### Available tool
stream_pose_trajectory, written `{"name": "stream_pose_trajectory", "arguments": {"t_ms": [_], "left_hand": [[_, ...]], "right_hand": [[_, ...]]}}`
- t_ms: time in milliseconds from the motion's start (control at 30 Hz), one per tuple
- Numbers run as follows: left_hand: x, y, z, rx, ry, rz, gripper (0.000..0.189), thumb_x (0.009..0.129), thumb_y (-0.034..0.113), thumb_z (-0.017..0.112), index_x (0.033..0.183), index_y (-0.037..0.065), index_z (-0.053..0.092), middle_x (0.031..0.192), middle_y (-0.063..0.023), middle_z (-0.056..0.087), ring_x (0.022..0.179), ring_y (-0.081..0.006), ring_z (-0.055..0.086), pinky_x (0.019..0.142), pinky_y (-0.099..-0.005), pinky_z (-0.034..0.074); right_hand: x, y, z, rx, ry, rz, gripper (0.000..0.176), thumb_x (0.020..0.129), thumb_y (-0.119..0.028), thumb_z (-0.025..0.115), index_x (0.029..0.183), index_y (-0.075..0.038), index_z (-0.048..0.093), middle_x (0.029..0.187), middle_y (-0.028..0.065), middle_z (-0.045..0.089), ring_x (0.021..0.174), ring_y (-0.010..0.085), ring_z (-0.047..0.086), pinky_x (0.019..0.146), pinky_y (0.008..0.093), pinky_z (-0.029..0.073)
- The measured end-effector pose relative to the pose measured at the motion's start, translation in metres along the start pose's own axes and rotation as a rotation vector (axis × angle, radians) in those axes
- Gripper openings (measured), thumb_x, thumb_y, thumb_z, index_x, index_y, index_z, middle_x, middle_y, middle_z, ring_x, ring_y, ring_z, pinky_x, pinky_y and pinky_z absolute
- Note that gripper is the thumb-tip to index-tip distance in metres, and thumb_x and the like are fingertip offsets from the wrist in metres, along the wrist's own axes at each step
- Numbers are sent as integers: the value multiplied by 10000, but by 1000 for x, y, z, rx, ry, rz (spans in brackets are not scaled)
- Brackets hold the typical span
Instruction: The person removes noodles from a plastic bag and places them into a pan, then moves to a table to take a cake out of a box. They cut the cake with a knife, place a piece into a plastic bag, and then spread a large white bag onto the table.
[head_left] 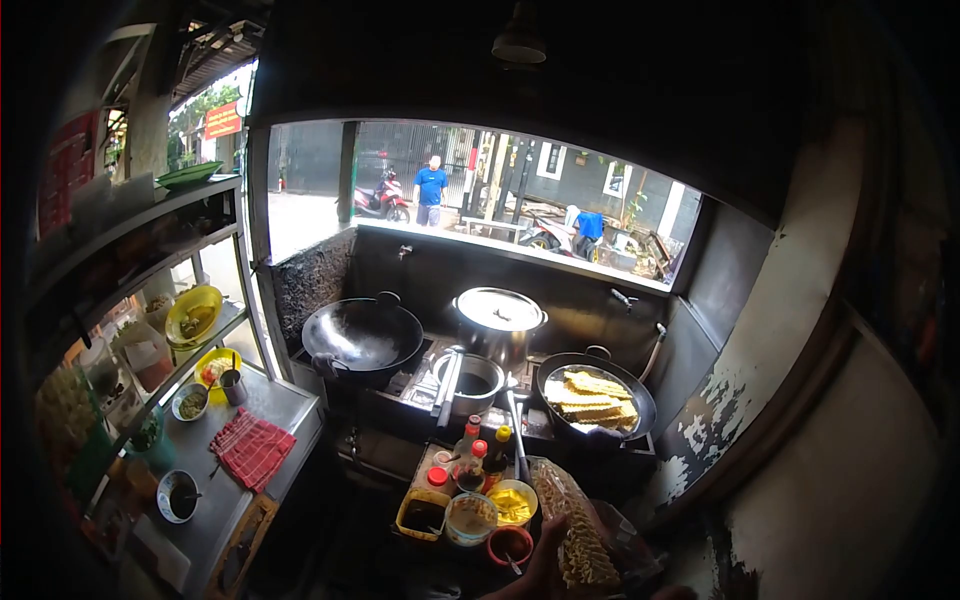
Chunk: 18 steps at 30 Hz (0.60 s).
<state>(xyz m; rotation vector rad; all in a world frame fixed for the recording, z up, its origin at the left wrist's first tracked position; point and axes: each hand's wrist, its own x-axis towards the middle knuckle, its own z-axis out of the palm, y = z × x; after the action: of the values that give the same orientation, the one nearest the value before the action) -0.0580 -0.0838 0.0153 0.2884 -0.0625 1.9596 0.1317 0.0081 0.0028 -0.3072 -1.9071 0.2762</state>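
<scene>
Because my left hand (538, 568) grips a clear plastic pack of dried noodles (575, 530) by its side at the bottom of my view, a slack hold could let it slip or tip. My right hand (680, 594) barely shows at the lower edge, so I cannot tell what its fingers are doing. Just beside the pack sits a red bowl (495, 558) with a spoon (513, 565) leaning out; swinging the plastic left could catch that handle and upset the bowl. Crumbs shaken loose might fall into the open yellow tub (513, 521) next to it. Behind, the red-capped sauce bottles (476, 464) stand close together, and one bumped could topple its neighbours. Past them, long utensil handles (518, 430) slant near the wok (546, 388), where a nudge could knock them down. Noodle blocks (590, 402) crowd that wok; a hard drop could splash any liquid there, and stray plastic might melt if the metal is hot. Farther back, the lidded pot (502, 346) stands beyond easy trouble.
</scene>
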Motion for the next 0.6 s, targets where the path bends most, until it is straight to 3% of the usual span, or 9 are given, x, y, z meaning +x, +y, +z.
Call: {"name": "stream_pose_trajectory", "arguments": {"t_ms": [33,67,167,200,333,600], "left_hand": [[4,2,-4,20,32,21,505,885,378,572,1273,91,421,1058,-115,584,946,-245,610,815,-375,524],[21,-5,-27,54,334,-92,520,840,460,589,1188,110,425,990,-105,566,872,-254,608,757,-397,538],[27,-10,-61,-64,299,-121,500,856,436,579,1202,107,429,1020,-116,566,890,-253,608,767,-399,533],[24,-6,-39,81,287,-36,518,860,430,573,1221,90,423,1027,-120,565,889,-258,607,777,-401,527],[14,-1,-11,75,314,-64,526,869,409,564,1231,57,414,1037,-115,562,901,-252,601,797,-386,515],[22,6,-54,105,247,107,546,877,323,565,1293,72,317,1085,-106,527,963,-217,573,813,-351,507]], "right_hand": [[-1,-6,7,95,-75,143,463,902,-215,594,1285,-12,434,1269,201,504,1141,330,511,980,429,383],[0,-11,15,177,-127,269,461,898,-212,597,1282,-12,436,1264,200,507,1137,328,513,976,427,385],[5,-18,30,267,-172,405,456,889,-202,604,1272,-14,444,1249,197,514,1124,320,519,964,420,392],[8,-18,33,277,-172,415,455,886,-199,607,1269,-14,447,1243,195,516,1120,318,521,960,418,395],[19,-19,42,308,-193,443,449,873,-186,617,1256,-16,457,1223,191,525,1104,308,529,945,409,404],[30,-26,66,334,-262,431,439,847,-160,637,1230,-19,477,1181,182,544,1071,289,546,914,391,423]]}}
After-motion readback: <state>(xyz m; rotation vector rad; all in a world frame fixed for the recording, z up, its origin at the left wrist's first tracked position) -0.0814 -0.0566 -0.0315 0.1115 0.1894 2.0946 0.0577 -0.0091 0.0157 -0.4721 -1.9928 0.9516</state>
